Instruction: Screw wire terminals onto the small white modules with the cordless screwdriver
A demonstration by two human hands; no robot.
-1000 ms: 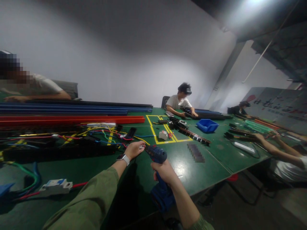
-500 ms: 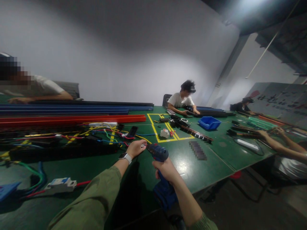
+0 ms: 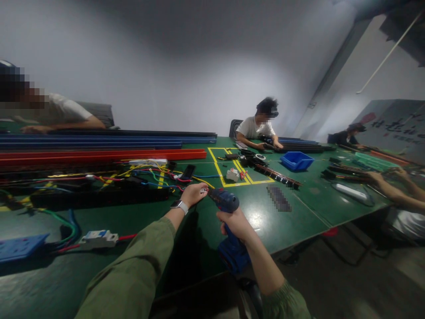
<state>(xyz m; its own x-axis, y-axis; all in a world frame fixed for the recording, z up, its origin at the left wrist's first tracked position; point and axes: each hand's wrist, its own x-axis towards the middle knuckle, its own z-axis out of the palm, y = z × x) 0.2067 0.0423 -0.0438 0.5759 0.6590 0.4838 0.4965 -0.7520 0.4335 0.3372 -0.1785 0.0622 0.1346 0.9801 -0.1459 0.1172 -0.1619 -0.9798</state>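
My right hand (image 3: 236, 221) is wrapped round the grip of a blue cordless drill (image 3: 232, 253), whose nose points left. At the drill's tip, my left hand (image 3: 193, 195) is closed on a small pale piece (image 3: 203, 190) that is too small to name. A watch (image 3: 179, 205) sits on the left wrist. Wires in yellow, blue and red run over the green table (image 3: 206, 226) to the left of this hand. Just beyond the hands, a white component (image 3: 233, 175) lies inside yellow tape lines.
A blue bin (image 3: 296, 161) and a blurred dark slab (image 3: 279, 198) stand to the right. Red rails (image 3: 149, 155) and blue rails lie at the back left. A breaker (image 3: 99, 238) and blue socket strip (image 3: 21, 247) lie near left. Several people sit round the table.
The view has turned slightly, so the table and objects on it appear a little higher and more to the right. Both hands keep their holds.
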